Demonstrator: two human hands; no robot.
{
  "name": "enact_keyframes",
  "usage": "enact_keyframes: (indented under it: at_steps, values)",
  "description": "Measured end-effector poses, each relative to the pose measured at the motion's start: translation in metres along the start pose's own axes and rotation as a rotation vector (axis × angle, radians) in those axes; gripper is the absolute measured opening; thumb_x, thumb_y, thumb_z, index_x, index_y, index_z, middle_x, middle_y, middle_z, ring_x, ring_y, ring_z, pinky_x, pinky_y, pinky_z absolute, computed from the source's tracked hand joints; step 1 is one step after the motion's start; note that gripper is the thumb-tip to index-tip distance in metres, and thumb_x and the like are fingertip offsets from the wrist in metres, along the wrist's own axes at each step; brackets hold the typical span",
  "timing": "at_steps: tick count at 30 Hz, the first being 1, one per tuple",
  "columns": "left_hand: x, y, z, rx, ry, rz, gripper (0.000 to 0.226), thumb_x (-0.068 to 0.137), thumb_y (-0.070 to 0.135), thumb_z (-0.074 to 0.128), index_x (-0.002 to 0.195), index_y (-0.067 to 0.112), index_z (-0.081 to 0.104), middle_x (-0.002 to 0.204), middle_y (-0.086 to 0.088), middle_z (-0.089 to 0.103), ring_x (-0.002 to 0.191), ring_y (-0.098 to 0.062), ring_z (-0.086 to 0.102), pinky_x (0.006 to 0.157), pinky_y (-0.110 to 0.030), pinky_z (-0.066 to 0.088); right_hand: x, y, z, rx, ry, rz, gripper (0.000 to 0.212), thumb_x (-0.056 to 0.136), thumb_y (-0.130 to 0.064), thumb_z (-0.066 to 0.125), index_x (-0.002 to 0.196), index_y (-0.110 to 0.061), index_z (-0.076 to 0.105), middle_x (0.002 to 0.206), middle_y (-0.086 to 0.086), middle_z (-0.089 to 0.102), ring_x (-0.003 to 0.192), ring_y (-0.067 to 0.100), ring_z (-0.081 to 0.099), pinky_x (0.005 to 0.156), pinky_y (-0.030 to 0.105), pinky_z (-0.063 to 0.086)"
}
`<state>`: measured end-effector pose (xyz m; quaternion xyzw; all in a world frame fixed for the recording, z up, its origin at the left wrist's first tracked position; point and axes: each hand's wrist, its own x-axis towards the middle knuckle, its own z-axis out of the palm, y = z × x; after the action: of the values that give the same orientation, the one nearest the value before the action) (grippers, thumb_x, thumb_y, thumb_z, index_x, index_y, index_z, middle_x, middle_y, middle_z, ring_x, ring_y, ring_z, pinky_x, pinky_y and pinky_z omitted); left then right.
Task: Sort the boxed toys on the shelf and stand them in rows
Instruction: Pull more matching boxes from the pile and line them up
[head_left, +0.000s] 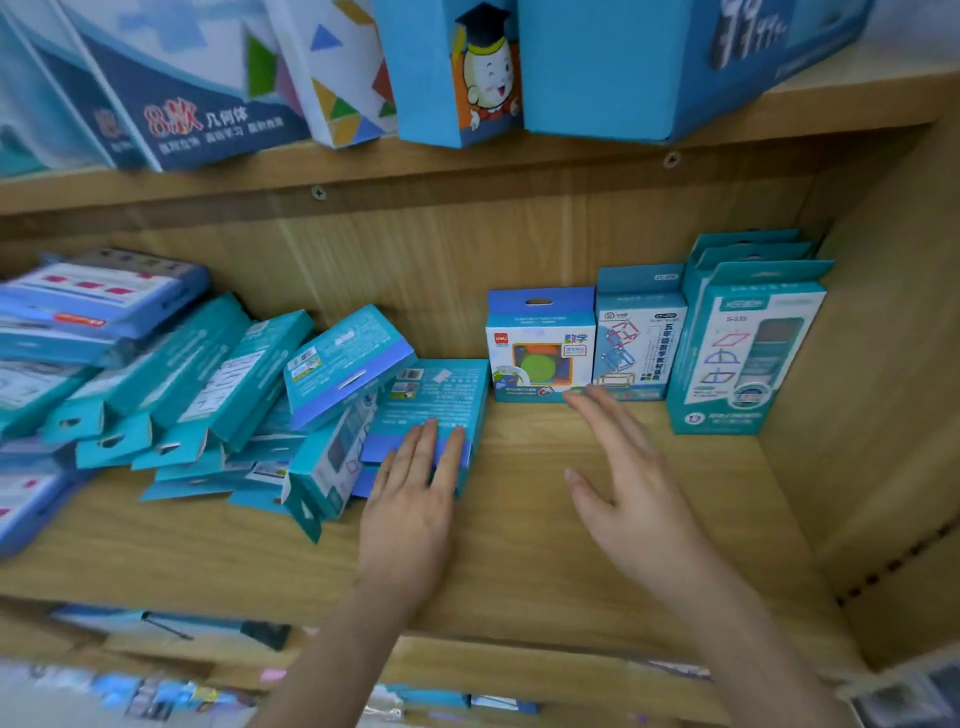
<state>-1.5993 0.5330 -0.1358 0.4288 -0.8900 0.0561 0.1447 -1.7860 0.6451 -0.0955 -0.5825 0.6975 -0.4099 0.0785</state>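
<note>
Shelf: light wooden board (519, 545) with a wooden back and a side wall on the right; bare wood lies under both my arms.
Standing row: three kinds stand upright at the back right, side by side. First comes a blue-topped box (540, 343) with a green disc on its front, then a frame-picture box (639, 332), then tall teal boxes (748, 353) ranked one behind another next to the side wall.
Heap: toppled teal boxes (208, 389) lean and overlap on the left half of the board. A stack of blue boxes (93, 306) lies at the far left, blurred.
Flat box: one teal box (436, 395) lies flat, small print upward, between the heap and the blue-topped box, its far corner just beside that box.
Left: my left hand (410, 499) rests flat on the near end of the teal box, fingers straight and together, gripping nothing.
Right: my right hand (634, 488) is spread wide with straight fingers over the bare board and holds nothing. Its fingertips reach the foot of the standing row; I cannot tell whether they touch.
Upper shelf: big boxes (208, 104) stand tilted, among them a cartoon-figure box (483, 78).
</note>
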Motion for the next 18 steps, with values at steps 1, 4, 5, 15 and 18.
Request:
enact_keyframes:
  at_steps: [1, 4, 5, 15, 18]
  values:
    - [-0.001, -0.003, 0.001, -0.03, 0.046, 0.02, 0.064, 0.071, 0.007, 0.043, 0.134, 0.014, 0.047, 0.138, -0.014, 0.052, 0.124, -0.031, 0.053, 0.099, -0.042, 0.044, -0.002, -0.001, 0.005, 0.019, -0.016, 0.003, 0.063, 0.084, -0.017, 0.058, 0.143, -0.025, 0.037, 0.151, -0.003, 0.032, 0.139, 0.008, 0.026, 0.107, 0.003, 0.007]
    - [-0.007, -0.013, 0.001, -0.152, 0.165, 0.052, 0.056, 0.06, -0.005, 0.059, 0.114, 0.01, 0.062, 0.129, -0.011, 0.06, 0.117, -0.028, 0.058, 0.099, -0.034, 0.042, -0.009, -0.003, 0.021, 0.106, -0.085, 0.032, 0.063, 0.086, -0.012, 0.059, 0.142, -0.028, 0.035, 0.152, -0.007, 0.03, 0.139, 0.002, 0.024, 0.111, 0.008, 0.013]
    - [-0.01, -0.016, 0.002, -0.171, 0.194, 0.061, 0.049, 0.056, -0.009, 0.067, 0.102, 0.009, 0.064, 0.126, -0.011, 0.061, 0.114, -0.028, 0.059, 0.097, -0.033, 0.042, -0.011, -0.004, 0.026, 0.143, -0.107, 0.047, 0.064, 0.087, -0.01, 0.059, 0.142, -0.029, 0.034, 0.152, -0.009, 0.029, 0.139, 0.002, 0.025, 0.113, 0.016, 0.019]
    - [-0.038, -0.036, -0.001, -0.123, 0.316, 0.137, 0.015, 0.083, 0.012, 0.059, 0.069, 0.012, 0.059, 0.074, -0.002, 0.064, 0.07, -0.022, 0.062, 0.059, -0.037, 0.052, -0.009, -0.021, 0.066, 0.127, -0.2, 0.001, 0.071, 0.086, -0.003, 0.057, 0.145, -0.032, 0.029, 0.154, -0.006, 0.023, 0.142, 0.006, 0.02, 0.115, 0.021, 0.019]
    - [-0.036, -0.046, -0.001, -0.078, 0.223, 0.095, 0.013, 0.08, 0.016, 0.057, 0.09, 0.012, 0.065, 0.098, -0.003, 0.067, 0.088, -0.022, 0.062, 0.07, -0.034, 0.055, -0.004, -0.025, 0.077, 0.022, -0.192, -0.026, 0.071, 0.083, -0.002, 0.059, 0.143, -0.03, 0.034, 0.154, 0.004, 0.024, 0.142, 0.018, 0.023, 0.114, 0.021, 0.016]
